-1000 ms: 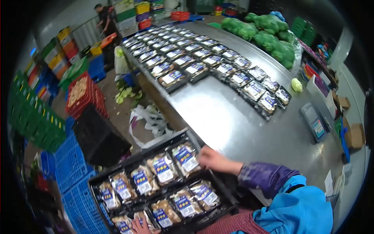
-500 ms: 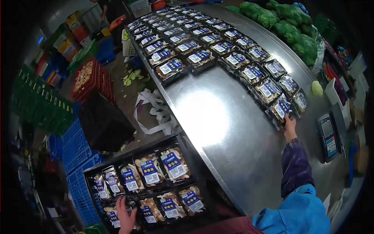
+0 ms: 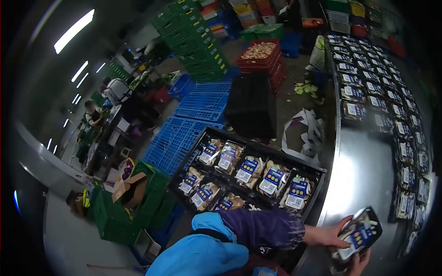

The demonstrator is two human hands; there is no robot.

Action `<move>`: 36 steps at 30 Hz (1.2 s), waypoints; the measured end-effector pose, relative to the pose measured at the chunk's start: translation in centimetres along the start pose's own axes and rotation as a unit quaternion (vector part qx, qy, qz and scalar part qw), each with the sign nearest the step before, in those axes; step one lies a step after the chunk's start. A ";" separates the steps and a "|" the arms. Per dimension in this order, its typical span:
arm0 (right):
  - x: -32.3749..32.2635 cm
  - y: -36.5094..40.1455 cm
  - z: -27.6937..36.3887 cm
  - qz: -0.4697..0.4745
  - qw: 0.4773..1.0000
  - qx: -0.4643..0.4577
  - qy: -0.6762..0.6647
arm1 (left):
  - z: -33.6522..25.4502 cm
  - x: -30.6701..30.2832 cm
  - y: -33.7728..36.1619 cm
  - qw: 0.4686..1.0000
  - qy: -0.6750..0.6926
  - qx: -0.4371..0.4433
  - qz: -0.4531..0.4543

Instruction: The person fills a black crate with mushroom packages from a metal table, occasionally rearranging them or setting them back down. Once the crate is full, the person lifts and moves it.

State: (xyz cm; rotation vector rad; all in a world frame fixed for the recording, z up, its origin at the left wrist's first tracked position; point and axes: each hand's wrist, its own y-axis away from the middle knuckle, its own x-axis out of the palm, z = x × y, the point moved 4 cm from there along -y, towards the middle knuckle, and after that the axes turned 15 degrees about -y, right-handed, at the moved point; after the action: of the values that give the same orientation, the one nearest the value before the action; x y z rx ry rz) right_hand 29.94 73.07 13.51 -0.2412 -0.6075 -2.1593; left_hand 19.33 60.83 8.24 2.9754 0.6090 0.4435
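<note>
In the head view, a film-wrapped mushroom pack (image 3: pixel 363 234) with a black tray and a blue-and-white label is held tilted over the metal table (image 3: pixel 343 193). My left hand (image 3: pixel 328 235) reaches across from the left and grips it, thumb over the label. Fingers of my right hand (image 3: pixel 360 263) close on its lower edge. Below my left forearm lies a black crate (image 3: pixel 317 177) holding two rows of similar packs. Part of the near row is hidden by my sleeve (image 3: pixel 262 227).
Rows of labelled packs (image 3: pixel 377 102) line the table's far and right parts. Behind the crate are blue pallets (image 3: pixel 202 99), a black box (image 3: pixel 251 106) and red crates of produce (image 3: pixel 260 50). Green crates (image 3: pixel 152 202) stand left. People (image 3: pixel 117 89) work at the far left.
The view has swung left. My left hand has left the crate and come across to the pack. The pack my right hand was touching in the table row is now lifted between both hands.
</note>
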 end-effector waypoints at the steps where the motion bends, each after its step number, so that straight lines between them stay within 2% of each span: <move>1: -1.6 -1.0 -0.6 0.102 0.990 -0.017 0.093 | -0.4 -0.4 1.0 0.998 0.052 -0.026 0.006; 3: -6.3 -4.9 1.0 0.129 0.965 0.026 0.226 | -1.4 -1.8 3.4 0.989 0.130 -0.067 -0.025; 4: -11.4 -8.8 1.2 0.002 0.990 -0.008 0.142 | -1.1 -2.5 4.7 0.988 0.130 -0.065 -0.043; 5: -15.2 -11.3 1.4 -0.129 0.989 -0.041 0.058 | -0.3 -3.3 5.9 0.983 0.155 -0.063 -0.078; 6: -13.8 -11.7 3.6 -0.179 0.959 -0.081 0.203 | 0.5 -4.2 7.1 0.976 0.181 -0.059 -0.108; 7: -21.2 -16.2 2.7 -0.216 0.959 -0.031 0.180 | 1.0 -5.1 8.8 0.975 0.168 -0.063 -0.135; 8: -26.7 -20.7 1.3 -0.228 0.962 -0.020 0.147 | 1.3 -6.0 10.9 0.972 0.158 -0.067 -0.159; 10: -37.5 -29.5 -1.5 -0.254 0.964 -0.001 0.081 | 1.2 -7.9 15.5 0.961 0.125 -0.129 -0.211; 11: -35.0 -28.4 -1.5 -0.196 0.976 -0.087 0.030 | -0.4 -8.7 18.3 0.940 0.086 -0.203 -0.261; 12: -35.0 -28.4 -1.8 -0.159 0.982 -0.045 0.088 | 0.2 -9.6 21.0 0.926 0.065 -0.227 -0.294; 13: -34.1 -29.0 -1.3 -0.154 0.985 -0.078 0.011 | 0.8 -10.5 23.6 0.910 0.045 -0.252 -0.326; 14: -33.3 -28.7 -0.9 -0.156 0.987 -0.037 -0.001 | 3.2 -12.1 26.4 0.917 0.044 -0.226 -0.325; 17: -34.2 -30.8 0.3 -0.142 0.983 -0.111 0.034 | 2.3 -14.1 33.1 0.880 0.078 -0.257 -0.392; 19: -27.2 -27.6 1.4 -0.345 0.926 -0.094 -0.120 | 4.0 -15.9 36.4 0.877 0.107 -0.258 -0.390; 20: -27.7 -28.2 1.2 -0.343 0.927 -0.094 -0.119 | 5.1 -16.7 37.6 0.870 0.106 -0.263 -0.402; 21: -28.3 -29.0 1.1 -0.315 0.944 -0.087 -0.048 | 2.9 -16.2 37.1 0.859 0.074 -0.292 -0.414; 22: -28.5 -29.4 1.3 -0.286 0.955 -0.080 0.025 | 6.1 -17.6 38.5 0.869 -0.075 -0.290 -0.394; 24: -29.5 -29.8 2.2 -0.263 0.959 -0.088 0.060 | 7.1 -17.5 38.7 0.828 -0.265 -0.336 -0.364; 25: -28.3 -28.4 3.2 -0.279 0.955 -0.073 0.074 | 6.3 -17.1 38.5 0.783 -0.343 -0.361 -0.373; 26: -27.7 -27.3 3.8 -0.297 0.949 -0.060 0.086 | 5.4 -16.5 38.0 0.787 -0.339 -0.360 -0.370; 28: -28.2 -26.1 4.9 -0.283 0.950 -0.081 0.101 | 3.7 -15.8 37.6 0.670 -0.460 -0.495 -0.309; 30: -29.9 -24.9 6.3 -0.252 0.953 -0.119 0.122 | 3.9 -15.3 37.5 0.667 -0.493 -0.461 -0.314; 32: -31.6 -24.0 7.4 -0.221 0.952 -0.161 0.139 | 3.0 -14.6 37.2 0.610 -0.582 -0.353 -0.406; 33: -32.2 -23.4 7.8 -0.204 0.950 -0.182 0.148 | 3.3 -14.2 37.2 0.574 -0.632 -0.304 -0.423; 34: -32.1 -23.2 7.4 -0.223 0.940 -0.140 0.216 | 4.4 -14.5 37.6 0.580 -0.632 -0.295 -0.422; 35: -32.2 -22.1 6.3 -0.191 0.964 -0.069 0.169 | 5.9 -14.9 38.1 0.638 -0.569 -0.308 -0.417; 36: -24.7 -18.2 4.6 -0.154 0.981 0.002 0.120 | 7.0 -15.1 38.6 0.690 -0.501 -0.320 -0.411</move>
State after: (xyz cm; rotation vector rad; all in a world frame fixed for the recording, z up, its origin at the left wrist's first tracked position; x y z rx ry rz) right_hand 30.59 101.87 2.06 0.1259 -0.5370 -2.4364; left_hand 22.52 19.31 2.47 1.5715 1.1423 -0.8183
